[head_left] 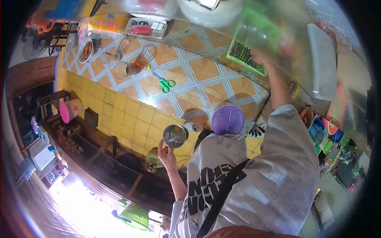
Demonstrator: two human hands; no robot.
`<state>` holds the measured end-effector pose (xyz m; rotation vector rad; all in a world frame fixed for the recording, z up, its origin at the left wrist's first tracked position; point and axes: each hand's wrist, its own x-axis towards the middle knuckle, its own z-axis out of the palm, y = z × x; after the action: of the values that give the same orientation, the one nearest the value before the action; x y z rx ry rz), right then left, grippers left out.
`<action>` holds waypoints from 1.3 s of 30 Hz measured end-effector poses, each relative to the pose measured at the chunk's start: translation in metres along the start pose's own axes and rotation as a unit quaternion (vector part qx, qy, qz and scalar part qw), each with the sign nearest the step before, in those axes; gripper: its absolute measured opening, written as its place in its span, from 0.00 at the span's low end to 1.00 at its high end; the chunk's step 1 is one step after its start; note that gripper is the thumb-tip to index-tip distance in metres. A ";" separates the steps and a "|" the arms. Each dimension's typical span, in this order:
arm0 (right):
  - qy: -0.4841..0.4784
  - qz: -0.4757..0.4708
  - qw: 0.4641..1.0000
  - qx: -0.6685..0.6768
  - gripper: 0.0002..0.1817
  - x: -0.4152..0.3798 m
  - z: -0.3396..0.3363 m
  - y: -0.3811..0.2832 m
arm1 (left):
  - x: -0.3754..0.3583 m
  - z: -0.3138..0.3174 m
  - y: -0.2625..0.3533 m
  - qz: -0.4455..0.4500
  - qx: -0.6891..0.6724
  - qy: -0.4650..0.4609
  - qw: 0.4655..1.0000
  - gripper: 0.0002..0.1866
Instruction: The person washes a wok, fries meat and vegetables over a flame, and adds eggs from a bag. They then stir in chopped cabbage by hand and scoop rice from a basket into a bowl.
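My left hand (pixel 167 156) is closed on the rim of a metal cup (pixel 175 136), held out over the yellow tiled floor with its opening toward the camera. My right hand (pixel 260 56) reaches to the edge of a green plastic basket (pixel 234 59) on the counter; its fingers are partly hidden and blurred. Dark items lie in the basket. A purple-lidded container (pixel 228 120) stands at the counter's near edge. Green-handled scissors (pixel 166 85) lie on the patterned countertop (pixel 202 69).
A clear glass (pixel 121 70), a bowl of food (pixel 86 51) and a white tray with a red item (pixel 141 30) are on the counter. A long translucent lid (pixel 322 63) is at the right. A pink bucket (pixel 71 110) is beyond the floor at left.
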<state>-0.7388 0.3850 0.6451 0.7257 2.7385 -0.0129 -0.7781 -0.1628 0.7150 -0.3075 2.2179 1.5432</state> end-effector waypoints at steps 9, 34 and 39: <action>-0.005 0.109 0.989 0.099 0.25 0.034 -0.018 -0.046 | -0.004 0.009 -0.002 0.006 -0.027 0.006 1.000 0.18; 0.076 0.197 0.969 0.127 0.16 -0.013 -0.022 0.028 | -0.019 -0.002 -0.010 -0.018 -0.007 0.043 0.999 0.19; 0.018 0.221 0.957 0.187 0.15 -0.025 -0.035 0.022 | -0.025 -0.002 -0.015 -0.011 -0.017 0.037 0.999 0.19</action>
<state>-0.7173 0.3954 0.6869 1.4396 2.5675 -0.4313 -0.7498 -0.1716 0.7142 -0.4045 2.2375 1.5831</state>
